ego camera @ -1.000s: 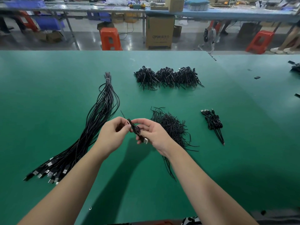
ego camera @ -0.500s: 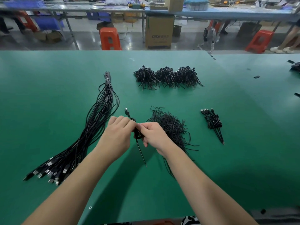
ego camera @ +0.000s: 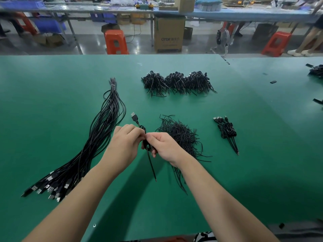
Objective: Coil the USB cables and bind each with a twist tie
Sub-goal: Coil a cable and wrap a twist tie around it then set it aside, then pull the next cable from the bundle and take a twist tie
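Printed "OTOR" plus unreadable characters on the brown carton (ego camera: 169, 34) across the aisle, far beyond the fingertips; no other legible writing. Held above the green table (ego camera: 52, 88): one thin black USB cable (ego camera: 147, 145), folded into a tight small coil pinched where both sets of fingertips meet. Left hand (ego camera: 125, 145) curled, fingers closed on the coil's upper part; right hand (ego camera: 166, 147) curled too, thumb and fingers gripping the coil from the other side. Silver-tipped USB plug (ego camera: 133, 117) poking up and away just beyond the left knuckles; a straight black tail hanging down below the fingers toward the wrists. Twist tie itself too small to tell apart. Just right of the right fingers, a loose heap of black twist ties (ego camera: 181, 135). Left of the left fingers, a long bundle of uncoiled cables (ego camera: 97, 137). Farther right, a small group of bound cables (ego camera: 226, 131); well beyond the fingertips, three dark piles (ego camera: 176, 82).
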The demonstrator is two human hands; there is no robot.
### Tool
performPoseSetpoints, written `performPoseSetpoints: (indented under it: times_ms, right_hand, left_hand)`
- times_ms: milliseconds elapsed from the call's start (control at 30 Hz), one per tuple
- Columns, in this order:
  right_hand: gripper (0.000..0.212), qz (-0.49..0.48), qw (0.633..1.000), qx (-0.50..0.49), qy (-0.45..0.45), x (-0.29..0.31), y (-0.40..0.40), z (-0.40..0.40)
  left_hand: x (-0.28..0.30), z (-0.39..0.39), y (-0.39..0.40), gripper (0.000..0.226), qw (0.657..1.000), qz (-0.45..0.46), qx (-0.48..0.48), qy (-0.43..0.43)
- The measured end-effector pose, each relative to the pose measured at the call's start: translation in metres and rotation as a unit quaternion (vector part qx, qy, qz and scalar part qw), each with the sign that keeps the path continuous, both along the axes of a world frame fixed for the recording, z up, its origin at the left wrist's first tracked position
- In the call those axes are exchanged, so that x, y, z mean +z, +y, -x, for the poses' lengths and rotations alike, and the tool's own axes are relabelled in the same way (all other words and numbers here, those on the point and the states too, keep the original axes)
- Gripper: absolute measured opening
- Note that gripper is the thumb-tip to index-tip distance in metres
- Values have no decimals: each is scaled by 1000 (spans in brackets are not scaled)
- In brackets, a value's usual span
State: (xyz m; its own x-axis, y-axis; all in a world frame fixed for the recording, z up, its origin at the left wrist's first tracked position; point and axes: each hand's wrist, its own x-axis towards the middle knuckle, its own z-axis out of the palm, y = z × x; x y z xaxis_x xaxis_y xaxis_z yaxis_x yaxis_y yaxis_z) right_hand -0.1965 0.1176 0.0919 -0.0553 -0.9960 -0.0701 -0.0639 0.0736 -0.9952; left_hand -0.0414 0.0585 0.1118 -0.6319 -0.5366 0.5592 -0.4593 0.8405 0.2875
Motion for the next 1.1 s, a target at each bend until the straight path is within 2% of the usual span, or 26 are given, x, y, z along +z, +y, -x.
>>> performPoseSetpoints:
  times_ms: [133, 233, 367, 567, 700, 767, 833, 900, 1000, 1100]
  right_hand:
    - [31, 27, 998, 6, -64, 2, 4, 2]
    - [26, 30, 995, 28, -96, 3, 5, 8]
    - [27, 1, 985, 82, -151, 4, 6, 20]
    - [13, -51, 985, 83, -141, 5, 6, 34]
    - [15, -71, 985, 52, -146, 14, 10, 41]
    - [16, -87, 989, 36, -118, 23, 13, 48]
    - [17, -105, 993, 1, -54, 33, 14, 61]
    - [21, -126, 990, -52, 29, 45, 15, 82]
    - [28, -156, 967, -134, 148, 56, 13, 121]
    - [31, -197, 946, -178, 188, 55, 9, 157]
  left_hand:
    - [1, 1, 4, 17, 987, -139, -4, 79]
    - [-2, 2, 2, 29, 967, -213, 37, 135]
    - [-5, -2, -8, 44, 938, -304, 50, 162]
    - [-9, 1, -11, 40, 939, -315, 29, 137]
    - [-21, 7, -20, 28, 944, -292, 45, 145]
    - [-34, 8, -31, 18, 943, -286, 86, 147]
    - [-52, 5, -44, 13, 949, -264, 136, 106]
    - [-71, 2, -53, 17, 956, -230, 180, 37]
    - [-96, -1, -61, 30, 959, -161, 225, -66]
    - [-113, -1, -60, 34, 949, -140, 247, -139]
